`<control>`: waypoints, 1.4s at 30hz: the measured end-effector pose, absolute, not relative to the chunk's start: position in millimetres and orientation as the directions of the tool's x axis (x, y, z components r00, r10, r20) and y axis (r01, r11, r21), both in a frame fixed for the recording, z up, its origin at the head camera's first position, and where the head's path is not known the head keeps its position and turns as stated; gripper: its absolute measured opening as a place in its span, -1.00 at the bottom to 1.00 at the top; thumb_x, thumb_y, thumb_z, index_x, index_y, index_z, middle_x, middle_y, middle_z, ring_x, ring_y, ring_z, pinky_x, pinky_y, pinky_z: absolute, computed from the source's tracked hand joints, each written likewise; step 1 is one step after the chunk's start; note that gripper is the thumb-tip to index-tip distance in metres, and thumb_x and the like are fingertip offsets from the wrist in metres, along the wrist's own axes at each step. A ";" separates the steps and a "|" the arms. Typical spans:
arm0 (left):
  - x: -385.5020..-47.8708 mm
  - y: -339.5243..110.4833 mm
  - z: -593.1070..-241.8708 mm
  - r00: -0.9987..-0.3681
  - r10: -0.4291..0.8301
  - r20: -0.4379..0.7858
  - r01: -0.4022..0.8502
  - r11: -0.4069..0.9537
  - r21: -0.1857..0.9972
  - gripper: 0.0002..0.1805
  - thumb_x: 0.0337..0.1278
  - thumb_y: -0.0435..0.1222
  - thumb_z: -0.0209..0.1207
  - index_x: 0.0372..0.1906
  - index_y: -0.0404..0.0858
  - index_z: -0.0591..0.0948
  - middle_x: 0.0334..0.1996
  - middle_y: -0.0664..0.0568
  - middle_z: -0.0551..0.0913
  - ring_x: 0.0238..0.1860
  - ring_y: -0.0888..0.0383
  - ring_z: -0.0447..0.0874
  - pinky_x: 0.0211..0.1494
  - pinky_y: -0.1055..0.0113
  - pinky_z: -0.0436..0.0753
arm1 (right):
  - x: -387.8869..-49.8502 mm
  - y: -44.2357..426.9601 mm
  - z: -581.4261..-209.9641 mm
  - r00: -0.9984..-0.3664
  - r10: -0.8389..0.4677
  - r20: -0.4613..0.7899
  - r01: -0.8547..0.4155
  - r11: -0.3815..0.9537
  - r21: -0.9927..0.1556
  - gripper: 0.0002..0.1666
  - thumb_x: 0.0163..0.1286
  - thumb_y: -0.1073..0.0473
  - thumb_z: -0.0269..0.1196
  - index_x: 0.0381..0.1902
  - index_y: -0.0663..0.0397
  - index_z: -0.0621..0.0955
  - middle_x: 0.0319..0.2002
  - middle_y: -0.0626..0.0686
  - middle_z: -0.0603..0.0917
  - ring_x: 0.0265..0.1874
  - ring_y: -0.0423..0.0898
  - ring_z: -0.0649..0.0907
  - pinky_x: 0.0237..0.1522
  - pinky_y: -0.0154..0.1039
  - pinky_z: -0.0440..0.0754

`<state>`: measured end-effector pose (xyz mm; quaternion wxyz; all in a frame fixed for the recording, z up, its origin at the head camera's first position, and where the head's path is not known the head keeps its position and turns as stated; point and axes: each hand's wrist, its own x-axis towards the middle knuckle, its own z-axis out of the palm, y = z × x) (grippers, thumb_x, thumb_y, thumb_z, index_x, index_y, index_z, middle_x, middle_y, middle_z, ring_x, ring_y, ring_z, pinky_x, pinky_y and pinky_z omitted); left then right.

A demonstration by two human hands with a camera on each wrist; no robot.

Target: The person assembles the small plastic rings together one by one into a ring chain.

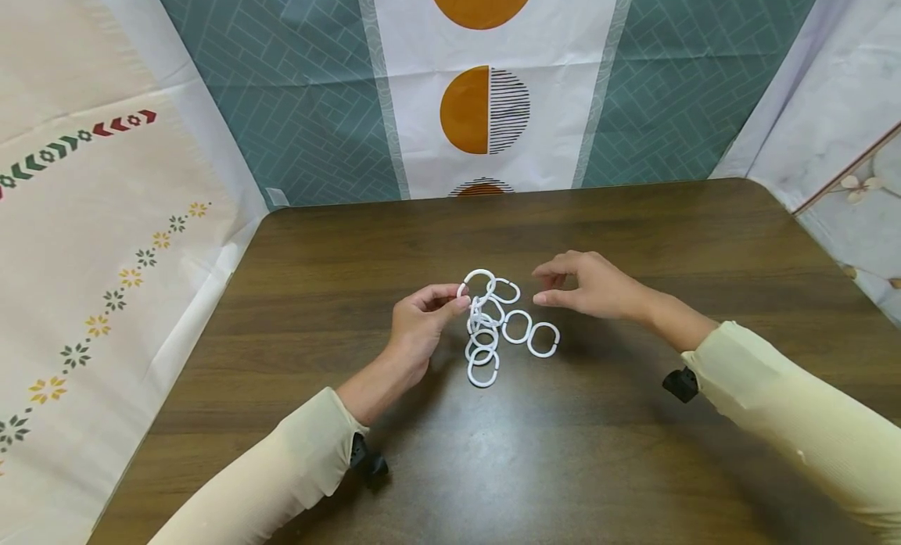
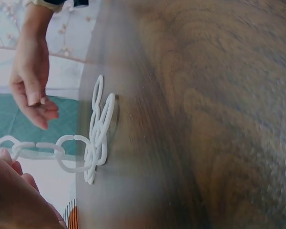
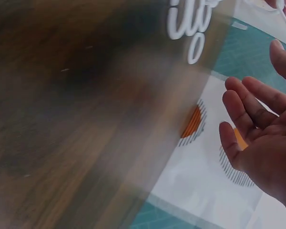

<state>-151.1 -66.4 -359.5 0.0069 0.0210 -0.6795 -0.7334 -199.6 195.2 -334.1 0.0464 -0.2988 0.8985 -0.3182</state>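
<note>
My left hand (image 1: 417,326) pinches the top ring of a chain of white plastic rings (image 1: 482,338) between thumb and fingers. From that ring the chain hangs down to the table, as the left wrist view shows, and several linked rings lie heaped there. Two rings at the chain's right side (image 1: 544,340) rest flat on the wood. My right hand (image 1: 594,285) hovers to the right of the rings, apart from them, with its fingers loosely bent and nothing held. In the right wrist view its palm (image 3: 276,148) and spread fingers show bare.
The rings lie on a brown wooden table (image 1: 598,451). Behind its far edge hangs a teal and white cloth (image 1: 324,123) with orange circles. A cream embroidered cloth (image 1: 84,256) hangs at the left, and a white floral one (image 1: 845,138) at the right.
</note>
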 end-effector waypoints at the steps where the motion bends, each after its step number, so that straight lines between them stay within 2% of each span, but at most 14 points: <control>1: -151.2 -66.2 -359.7 -0.999 -0.038 -0.022 -0.018 -0.081 0.997 -0.76 -0.03 -0.46 0.37 -0.19 -0.45 0.69 -0.36 0.00 0.73 -0.32 0.22 0.60 -0.19 0.44 0.51 | -199.0 197.0 -335.8 -0.814 -0.570 0.108 -0.514 0.622 -0.591 -0.49 0.20 0.03 0.40 0.05 0.16 0.64 -0.23 0.03 0.68 -0.18 -0.03 0.56 -0.09 0.03 0.49; 5: -151.3 -64.6 -360.1 -0.999 -0.041 -0.034 -0.030 -0.086 0.996 -0.75 -0.04 -0.44 0.38 -0.19 -0.43 0.69 -0.38 0.05 0.72 -0.32 0.23 0.60 -0.20 0.44 0.50 | -197.2 199.8 -342.2 -0.796 -0.593 0.124 -0.548 0.618 -0.564 -0.44 0.15 0.05 0.44 0.06 0.20 0.63 -0.24 0.07 0.67 -0.15 0.01 0.58 -0.08 0.06 0.49; 13: -150.7 -63.6 -360.4 -0.998 -0.048 -0.049 -0.045 -0.093 0.995 -0.76 -0.04 -0.45 0.38 -0.19 -0.42 0.69 -0.34 -0.02 0.73 -0.31 0.23 0.60 -0.19 0.44 0.50 | -192.1 198.4 -349.7 -0.765 -0.628 0.141 -0.598 0.612 -0.518 -0.41 0.08 0.05 0.49 0.04 0.19 0.64 -0.21 0.08 0.66 -0.15 0.04 0.58 -0.08 0.05 0.46; 20: -150.1 -63.4 -359.7 -0.998 -0.048 -0.043 -0.038 -0.099 0.994 -0.75 -0.03 -0.45 0.37 -0.17 -0.43 0.68 -0.33 -0.01 0.73 -0.30 0.24 0.61 -0.18 0.44 0.51 | -184.8 196.0 -356.0 -0.766 -0.633 0.110 -0.619 0.681 -0.392 -0.34 0.01 -0.07 0.50 0.02 0.17 0.66 -0.24 0.03 0.66 -0.16 -0.01 0.57 -0.14 -0.06 0.26; 25: -150.2 -62.9 -359.4 -0.998 -0.047 -0.043 -0.037 -0.111 0.993 -0.76 -0.03 -0.46 0.37 -0.18 -0.42 0.69 -0.38 0.08 0.72 -0.29 0.23 0.61 -0.17 0.45 0.52 | -178.2 191.3 -361.5 -0.741 -0.664 0.096 -0.659 0.693 -0.294 -0.31 -0.07 -0.16 0.51 -0.05 0.15 0.69 -0.36 -0.03 0.60 -0.26 -0.07 0.53 -0.21 -0.13 0.26; 30: -150.6 -62.0 -359.7 -0.998 -0.046 -0.038 -0.033 -0.108 0.994 -0.78 -0.02 -0.46 0.37 -0.20 -0.40 0.70 -0.39 0.11 0.72 -0.29 0.23 0.61 -0.18 0.44 0.52 | -172.9 187.8 -366.1 -0.723 -0.682 0.108 -0.688 0.699 -0.194 -0.27 -0.11 -0.25 0.50 -0.10 0.16 0.71 -0.38 -0.02 0.60 -0.31 -0.08 0.52 -0.22 -0.12 0.28; 37: -150.5 -61.5 -359.2 -0.997 -0.051 -0.051 -0.046 -0.099 0.994 -0.75 -0.03 -0.46 0.37 -0.18 -0.42 0.69 -0.38 0.08 0.72 -0.29 0.22 0.60 -0.17 0.45 0.52 | -169.6 185.0 -375.8 -0.676 -0.715 0.179 -0.735 0.673 -0.084 -0.37 -0.18 -0.27 0.51 -0.28 0.10 0.74 -0.55 -0.11 0.42 -0.42 -0.07 0.46 -0.27 -0.15 0.25; 42: -149.8 -61.3 -358.4 -0.997 -0.051 -0.052 -0.046 -0.097 0.994 -0.75 -0.02 -0.44 0.37 -0.18 -0.43 0.68 -0.35 0.04 0.72 -0.29 0.23 0.60 -0.17 0.45 0.52 | -168.5 184.6 -379.4 -0.667 -0.708 0.232 -0.739 0.669 -0.081 -0.40 -0.20 -0.23 0.53 -0.33 0.10 0.72 -0.55 -0.12 0.38 -0.42 -0.08 0.44 -0.29 -0.16 0.24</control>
